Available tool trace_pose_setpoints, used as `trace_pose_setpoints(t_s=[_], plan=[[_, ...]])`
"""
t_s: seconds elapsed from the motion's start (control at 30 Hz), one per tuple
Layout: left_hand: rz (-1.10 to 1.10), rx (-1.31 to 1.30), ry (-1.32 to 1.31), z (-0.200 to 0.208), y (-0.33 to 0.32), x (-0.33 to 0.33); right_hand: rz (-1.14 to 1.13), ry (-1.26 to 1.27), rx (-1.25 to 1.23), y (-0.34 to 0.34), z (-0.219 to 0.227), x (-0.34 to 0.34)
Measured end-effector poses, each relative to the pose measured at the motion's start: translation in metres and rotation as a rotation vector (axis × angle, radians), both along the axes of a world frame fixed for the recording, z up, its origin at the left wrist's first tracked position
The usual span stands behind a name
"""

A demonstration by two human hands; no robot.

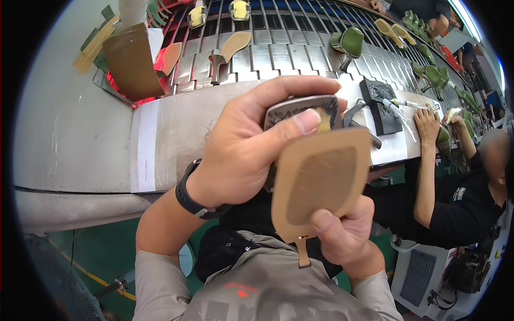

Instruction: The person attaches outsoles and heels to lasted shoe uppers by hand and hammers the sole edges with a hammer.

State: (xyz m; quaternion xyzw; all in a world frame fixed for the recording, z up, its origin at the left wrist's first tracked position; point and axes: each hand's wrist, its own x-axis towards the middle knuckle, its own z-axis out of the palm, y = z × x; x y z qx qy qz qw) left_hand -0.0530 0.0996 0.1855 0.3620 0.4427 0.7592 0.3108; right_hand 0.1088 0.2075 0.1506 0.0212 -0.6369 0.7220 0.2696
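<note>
Where the cream surface (174, 125) runs along the left, a brown board (134, 64) stands at its far edge, with red light around it. Just beyond, a tan shoe bottom (171, 58) and a tan insole with a brown heel (234, 46) sit on the slatted metal conveyor (273, 59).

In the middle, the left hand (241, 139), with a black wristband (186, 195), grips a dark-rimmed shoe piece (289, 109), its thumb over the face beside a yellowish patch. Nearer the body, the right hand (348, 230) clasps a tan sole (321, 182), thumb on the lower end and fingers mostly hidden behind. Both pieces are held up off the surface.

The step in hand appears to be handling the two pieces close together; whether they touch cannot be told. The next move seems to call for two steady grips and a clearer sight of the dark-rimmed piece, whose lower part the tan sole hides.

Farther right, a green heeled shoe (351, 43) stands on the conveyor. Closer in, a metal tool (349, 114) lies near a black foam block (381, 107) with a syringe-like applicator (393, 109) across it. These, and a co-worker's hand (426, 125) beside them, would crowd any rightward reach.
</note>
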Motion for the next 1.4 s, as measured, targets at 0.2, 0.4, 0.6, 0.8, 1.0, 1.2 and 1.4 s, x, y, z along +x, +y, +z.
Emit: trace_pose_setpoints(t_s=[0.2,0.4,0.6,0.8,1.0,1.2,1.4], plan=[[-0.104,0.119,-0.040,-0.013,-0.011,0.001,0.118,-0.102,-0.120,-0.001,-0.002,-0.003],[-0.073,0.005,0.035,-0.008,-0.017,0.007,0.110,-0.088,-0.034,-0.002,-0.002,0.000],[-0.082,0.056,0.093,-0.014,-0.015,0.007,0.100,-0.034,-0.032,-0.004,-0.004,0.000],[-0.080,0.068,0.128,-0.015,-0.015,0.008,0.102,-0.052,-0.035,-0.003,-0.005,0.001],[-0.058,-0.109,-0.243,0.013,-0.016,0.022,0.109,-0.099,-0.054,-0.001,-0.008,0.007],[-0.146,0.015,0.052,-0.005,-0.007,0.014,0.124,-0.173,-0.162,0.010,-0.004,0.010],[-0.170,0.011,0.042,-0.008,0.000,0.012,0.063,-0.134,-0.133,0.010,0.001,0.006]])
